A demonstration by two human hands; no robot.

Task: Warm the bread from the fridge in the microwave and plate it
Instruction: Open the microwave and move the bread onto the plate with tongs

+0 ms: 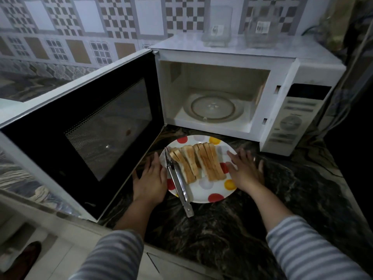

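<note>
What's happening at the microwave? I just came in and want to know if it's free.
A person has both hands at a polka-dot plate on the dark counter, left hand and right hand flat at its sides. Sliced bread lies on the plate with metal tongs beside it. The microwave stands with its door wide open, and nothing sits on the turntable.

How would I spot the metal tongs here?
Find the open white microwave; just before it sits a round white plate with coloured dots. The silver metal tongs lie across its left side beside the sliced bread, the only shiny item.
</note>
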